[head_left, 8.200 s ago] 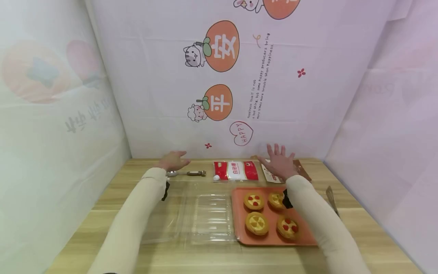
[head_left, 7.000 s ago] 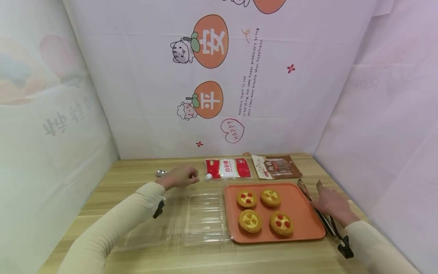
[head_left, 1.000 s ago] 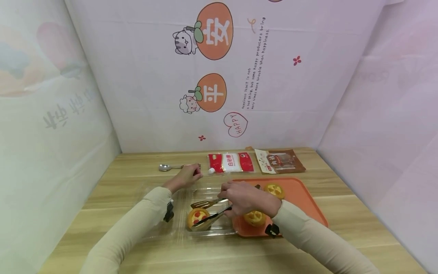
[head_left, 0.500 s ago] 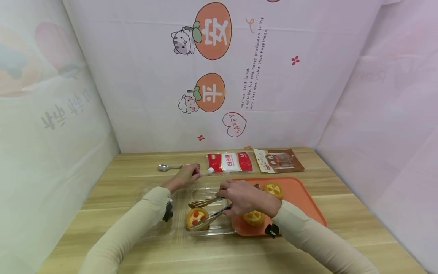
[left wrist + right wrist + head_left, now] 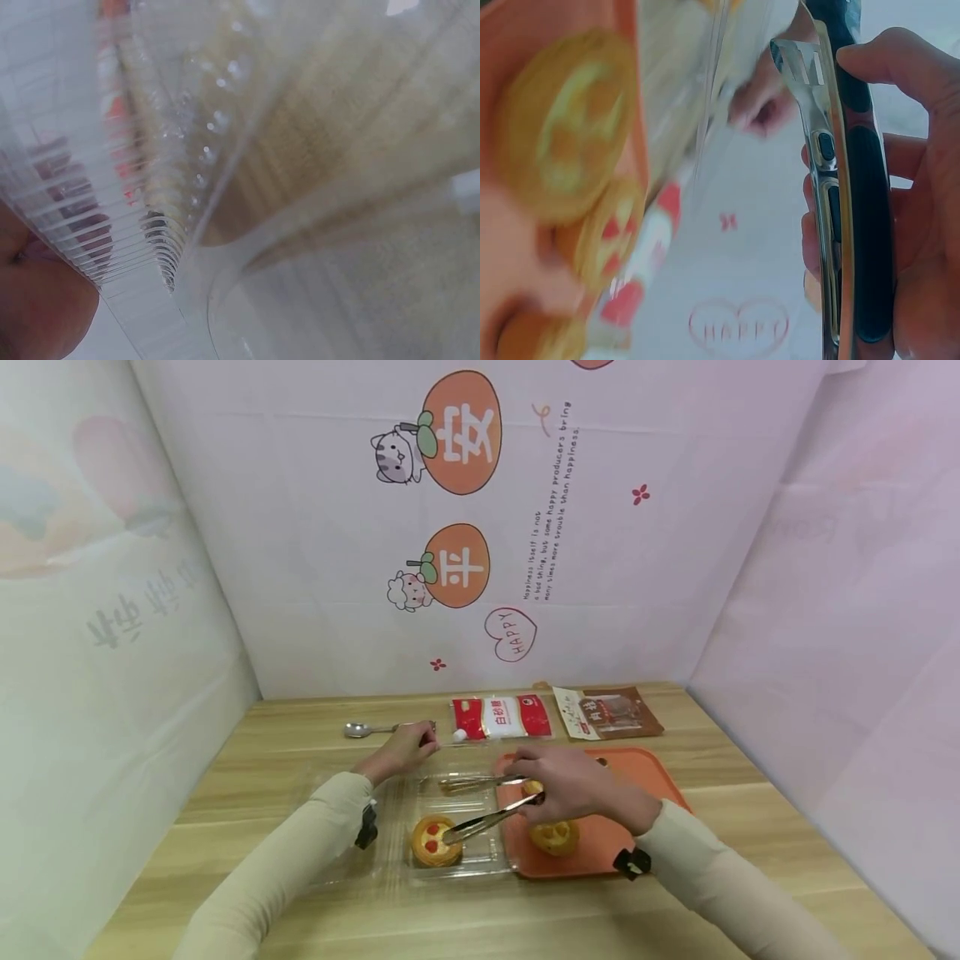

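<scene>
In the head view, the right hand [image 5: 566, 785] grips metal tongs [image 5: 487, 821], spread apart; a tart with red bits [image 5: 432, 852] sits in a clear box [image 5: 483, 857], around the middle of the desk [image 5: 300, 918], with one tong tip at its edge; the left hand [image 5: 405, 748] bends its fingers by the box's back rim, but I cannot tell if it holds on; an orange tray [image 5: 611, 852] is beside the box, toward the desk's right edge; in the left wrist view, blurry see-through plastic fills most of the space; in the right wrist view, a thumb presses the tongs' dark handle, and three tarts [image 5: 564, 135] look blurry.
</scene>
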A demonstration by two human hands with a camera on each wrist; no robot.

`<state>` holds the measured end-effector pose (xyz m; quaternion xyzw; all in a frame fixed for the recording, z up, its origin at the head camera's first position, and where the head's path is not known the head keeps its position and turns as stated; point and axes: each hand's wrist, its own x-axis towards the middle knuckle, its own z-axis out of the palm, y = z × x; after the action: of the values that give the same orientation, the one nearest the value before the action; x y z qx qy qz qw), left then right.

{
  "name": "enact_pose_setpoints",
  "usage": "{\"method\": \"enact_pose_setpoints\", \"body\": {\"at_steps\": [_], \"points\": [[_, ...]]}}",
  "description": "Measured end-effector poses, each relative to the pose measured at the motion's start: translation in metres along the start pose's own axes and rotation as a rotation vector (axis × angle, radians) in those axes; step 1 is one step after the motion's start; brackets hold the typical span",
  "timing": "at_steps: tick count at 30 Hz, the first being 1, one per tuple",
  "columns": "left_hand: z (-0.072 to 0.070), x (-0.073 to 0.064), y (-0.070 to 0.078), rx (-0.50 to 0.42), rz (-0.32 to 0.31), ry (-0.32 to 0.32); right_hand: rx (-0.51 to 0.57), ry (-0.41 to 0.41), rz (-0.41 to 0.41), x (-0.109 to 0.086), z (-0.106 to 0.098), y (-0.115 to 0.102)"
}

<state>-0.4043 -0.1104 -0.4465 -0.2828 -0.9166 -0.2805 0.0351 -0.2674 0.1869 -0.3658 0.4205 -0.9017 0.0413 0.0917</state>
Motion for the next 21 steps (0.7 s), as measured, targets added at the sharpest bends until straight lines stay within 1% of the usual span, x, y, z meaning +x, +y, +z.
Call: {"method": "enact_pose_setpoints", "body": {"at_steps": [4, 6, 8, 11, 15, 21], "points": [[-0.001, 0.000, 0.001, -0.005, -0.009, -0.004, 0.004, 0.007, 0.100, -0.026, -0.012, 0.018], [-0.001, 0.000, 0.000, -0.007, -0.011, -0.006, -0.001, 0.022, 0.145, -0.041, -0.017, 0.028], [-0.001, 0.000, 0.001, -0.013, -0.010, -0.009, -0.029, 0.038, 0.186, -0.055, -0.023, 0.038], [-0.002, -0.001, 0.001, -0.015, -0.003, 0.004, -0.051, 0.042, 0.241, -0.075, -0.029, 0.050], [-0.003, -0.002, 0.001, -0.012, 0.005, 0.020, -0.047, 0.027, 0.296, -0.098, -0.029, 0.063], [0.001, -0.001, 0.001, 0.000, 0.017, 0.011, -0.046, 0.010, 0.390, -0.133, -0.024, 0.079]]}}
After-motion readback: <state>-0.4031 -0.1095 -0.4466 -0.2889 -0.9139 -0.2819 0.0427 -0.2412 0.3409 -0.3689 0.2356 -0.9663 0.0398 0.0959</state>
